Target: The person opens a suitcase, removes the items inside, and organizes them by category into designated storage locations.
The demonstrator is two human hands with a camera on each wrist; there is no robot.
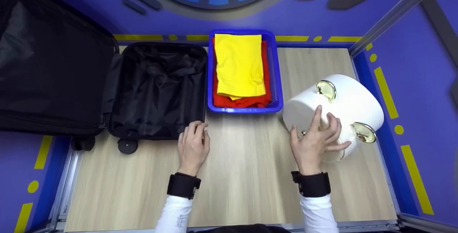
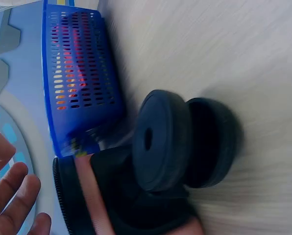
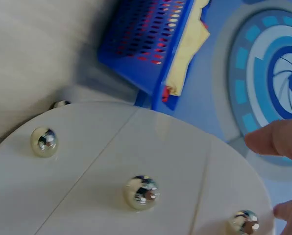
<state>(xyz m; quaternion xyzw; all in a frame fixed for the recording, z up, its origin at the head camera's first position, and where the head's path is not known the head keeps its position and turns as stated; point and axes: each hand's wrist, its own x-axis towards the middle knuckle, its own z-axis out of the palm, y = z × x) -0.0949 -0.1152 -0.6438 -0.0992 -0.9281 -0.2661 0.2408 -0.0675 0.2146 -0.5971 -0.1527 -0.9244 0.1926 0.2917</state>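
A white rounded box [image 1: 352, 97] with gold ring fittings and gold ball knobs [image 3: 142, 192] sits at the right of the table. My right hand [image 1: 315, 140] is over its near side, fingers spread apart and not wrapped round anything. In the right wrist view, the fingertips [image 3: 271, 139] are beside the box's edge. An open black suitcase [image 1: 157, 93] lies at the left. Close by its front right corner is my left hand [image 1: 193, 145], fingers loosely bent and holding nothing. The suitcase's wheel [image 2: 158, 139] shows large in the left wrist view.
A blue plastic basket [image 1: 247, 110] stands at the back centre, beside the suitcase. Folded yellow cloth [image 1: 239, 64] lies in it on top of red cloth [image 1: 241, 102]. Blue printed panels [image 1: 408, 82] border the wooden table [image 1: 243, 175].
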